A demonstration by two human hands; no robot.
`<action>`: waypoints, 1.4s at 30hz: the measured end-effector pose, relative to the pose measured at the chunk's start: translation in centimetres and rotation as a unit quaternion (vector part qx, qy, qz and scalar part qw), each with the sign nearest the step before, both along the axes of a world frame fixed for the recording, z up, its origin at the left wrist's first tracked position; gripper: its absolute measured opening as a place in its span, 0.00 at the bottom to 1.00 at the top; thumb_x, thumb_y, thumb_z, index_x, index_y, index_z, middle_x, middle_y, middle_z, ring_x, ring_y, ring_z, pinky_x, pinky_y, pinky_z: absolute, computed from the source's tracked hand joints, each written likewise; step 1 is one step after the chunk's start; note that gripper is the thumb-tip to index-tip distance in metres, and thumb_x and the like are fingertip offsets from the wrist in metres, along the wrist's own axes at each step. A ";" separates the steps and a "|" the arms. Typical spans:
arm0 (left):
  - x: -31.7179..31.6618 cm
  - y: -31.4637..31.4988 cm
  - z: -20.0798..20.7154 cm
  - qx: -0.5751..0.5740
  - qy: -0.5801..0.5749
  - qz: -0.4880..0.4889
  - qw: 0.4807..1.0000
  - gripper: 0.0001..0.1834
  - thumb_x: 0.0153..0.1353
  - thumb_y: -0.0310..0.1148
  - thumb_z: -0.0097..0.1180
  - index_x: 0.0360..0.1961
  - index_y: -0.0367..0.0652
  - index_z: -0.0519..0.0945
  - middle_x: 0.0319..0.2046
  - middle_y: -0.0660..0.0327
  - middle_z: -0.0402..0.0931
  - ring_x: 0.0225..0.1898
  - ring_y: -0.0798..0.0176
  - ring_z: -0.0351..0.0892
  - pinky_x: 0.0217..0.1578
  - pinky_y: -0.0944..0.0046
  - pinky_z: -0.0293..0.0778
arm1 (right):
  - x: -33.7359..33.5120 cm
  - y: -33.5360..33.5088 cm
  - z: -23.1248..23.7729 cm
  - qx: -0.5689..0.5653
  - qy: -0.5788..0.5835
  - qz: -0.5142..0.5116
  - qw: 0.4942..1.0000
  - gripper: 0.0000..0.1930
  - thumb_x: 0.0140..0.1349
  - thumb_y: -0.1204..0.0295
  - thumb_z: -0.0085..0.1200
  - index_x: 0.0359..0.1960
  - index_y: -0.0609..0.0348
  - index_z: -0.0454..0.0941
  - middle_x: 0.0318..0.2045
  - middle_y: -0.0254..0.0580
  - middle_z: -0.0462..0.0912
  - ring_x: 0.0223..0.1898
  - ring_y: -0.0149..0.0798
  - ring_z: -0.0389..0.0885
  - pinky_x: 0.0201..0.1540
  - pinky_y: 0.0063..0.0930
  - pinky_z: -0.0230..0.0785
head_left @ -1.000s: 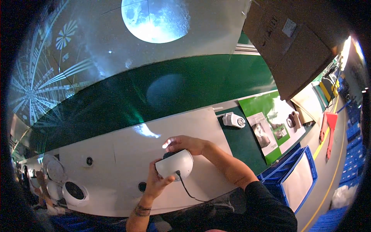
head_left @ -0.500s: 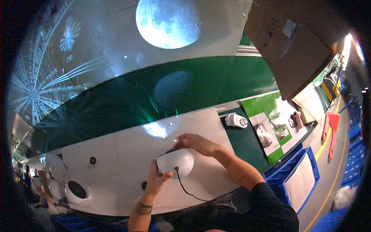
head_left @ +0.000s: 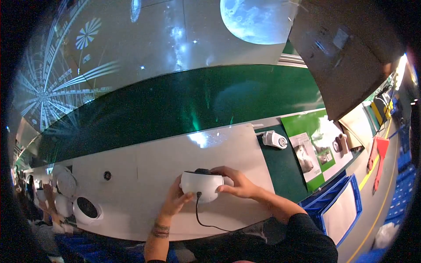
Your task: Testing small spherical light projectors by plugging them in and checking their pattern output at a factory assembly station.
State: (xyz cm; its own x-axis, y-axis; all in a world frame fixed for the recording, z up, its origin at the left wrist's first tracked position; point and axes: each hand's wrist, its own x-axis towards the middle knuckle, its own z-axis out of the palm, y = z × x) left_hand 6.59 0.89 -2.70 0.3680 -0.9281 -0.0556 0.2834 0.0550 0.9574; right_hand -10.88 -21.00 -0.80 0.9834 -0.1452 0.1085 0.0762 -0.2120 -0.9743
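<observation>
A white rounded projector (head_left: 202,185) with a dark top sits between my hands over the white work surface, its black cable (head_left: 197,215) plugged into the side facing me. My left hand (head_left: 176,198) grips its left side with the thumb on the front. Around the right side curls my right hand (head_left: 237,183), its thumb on the front and its fingers behind, near the dark top. A bright moon picture (head_left: 258,19) shines on the wall ahead. The fingertips at the back are partly hidden.
A small black round part (head_left: 107,175) and a white unit with a dark face (head_left: 87,209) lie to the left. Another person's hand (head_left: 50,204) shows at far left. To the right are a white device (head_left: 275,140), a green printed sheet (head_left: 313,147), a blue crate (head_left: 342,210) and an overhanging cardboard box (head_left: 342,61).
My right hand has come down from above the projector to grip its right side. The projector has turned more upright, and the moon picture has shifted right on the wall.
</observation>
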 end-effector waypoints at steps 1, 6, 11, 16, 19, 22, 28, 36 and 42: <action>-0.1 0.0 0.1 -0.002 0.000 0.002 1.000 0.45 0.59 0.45 0.70 0.69 0.37 0.60 0.54 0.62 0.71 0.52 0.68 0.71 0.52 0.65 0.72 | 0.0 0.0 0.0 -0.019 0.002 -0.001 1.000 0.39 0.63 0.50 0.63 0.65 0.70 0.66 0.60 0.55 0.74 0.63 0.46 0.72 0.68 0.41 0.62; -0.4 0.0 0.7 -0.042 0.003 0.011 0.999 0.47 0.59 0.44 0.71 0.70 0.36 0.57 0.59 0.57 0.69 0.61 0.62 0.67 0.61 0.59 0.66 | -0.3 0.6 0.3 -0.134 -0.050 -0.045 0.989 0.37 0.62 0.50 0.63 0.61 0.70 0.70 0.56 0.59 0.75 0.60 0.55 0.75 0.63 0.44 0.67; -0.3 0.3 1.0 -0.009 -0.016 0.021 1.000 0.48 0.60 0.52 0.67 0.71 0.37 0.57 0.60 0.55 0.68 0.63 0.60 0.66 0.62 0.58 0.65 | -1.0 1.9 0.9 -0.194 -0.050 -0.086 0.976 0.37 0.58 0.48 0.66 0.58 0.68 0.72 0.53 0.61 0.76 0.55 0.61 0.77 0.57 0.46 0.71; -0.9 0.6 0.5 0.047 0.041 0.063 0.996 0.49 0.59 0.60 0.64 0.69 0.37 0.59 0.60 0.54 0.67 0.63 0.59 0.66 0.63 0.56 0.65 | -1.1 2.1 1.0 -0.189 -0.059 -0.102 0.975 0.37 0.58 0.48 0.66 0.58 0.67 0.73 0.55 0.61 0.76 0.55 0.61 0.78 0.56 0.46 0.73; -1.1 0.1 -0.1 0.010 0.078 0.055 0.995 0.51 0.56 0.59 0.67 0.68 0.37 0.58 0.60 0.54 0.66 0.62 0.58 0.66 0.62 0.55 0.65 | -0.8 1.6 0.7 -0.153 -0.047 -0.098 0.982 0.39 0.58 0.50 0.66 0.62 0.67 0.69 0.59 0.61 0.74 0.60 0.58 0.76 0.61 0.45 0.70; -1.4 -0.6 -0.8 -0.032 -0.003 0.068 0.997 0.54 0.52 0.56 0.72 0.68 0.37 0.56 0.59 0.53 0.65 0.62 0.58 0.67 0.62 0.55 0.67 | -0.2 0.6 0.0 -0.035 -0.013 -0.048 0.998 0.42 0.59 0.51 0.65 0.67 0.67 0.64 0.64 0.60 0.70 0.66 0.53 0.69 0.68 0.43 0.61; -3.5 -0.9 -1.0 -0.031 -0.155 0.132 0.979 0.58 0.47 0.48 0.79 0.69 0.38 0.51 0.59 0.52 0.64 0.62 0.57 0.67 0.61 0.56 0.70 | 1.0 -1.7 -0.6 0.032 -0.070 0.079 0.994 0.47 0.59 0.52 0.66 0.72 0.66 0.56 0.70 0.55 0.63 0.73 0.49 0.58 0.75 0.43 0.47; -5.1 -0.7 0.1 -0.059 -0.181 0.190 0.963 0.60 0.48 0.46 0.79 0.70 0.36 0.48 0.62 0.49 0.61 0.63 0.53 0.67 0.61 0.53 0.70 | 2.2 -1.6 -1.0 0.145 -0.058 0.090 0.984 0.49 0.58 0.51 0.63 0.74 0.65 0.52 0.71 0.55 0.60 0.73 0.49 0.56 0.75 0.44 0.45; -4.1 -0.4 -0.3 0.008 -0.180 0.202 0.963 0.56 0.51 0.56 0.74 0.67 0.34 0.53 0.59 0.51 0.63 0.59 0.56 0.68 0.58 0.55 0.71 | 2.0 -1.0 -0.6 0.158 -0.017 0.088 0.983 0.46 0.60 0.50 0.62 0.71 0.68 0.56 0.67 0.54 0.64 0.70 0.46 0.61 0.72 0.41 0.51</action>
State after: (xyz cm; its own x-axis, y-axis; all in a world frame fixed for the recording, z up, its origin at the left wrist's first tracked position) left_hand 2.53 0.49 -3.03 0.6975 -0.7047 0.1302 -0.1083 0.0759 0.9912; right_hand -8.91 -22.02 -1.37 0.9930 -0.0054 0.1179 0.1177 0.1193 -0.9859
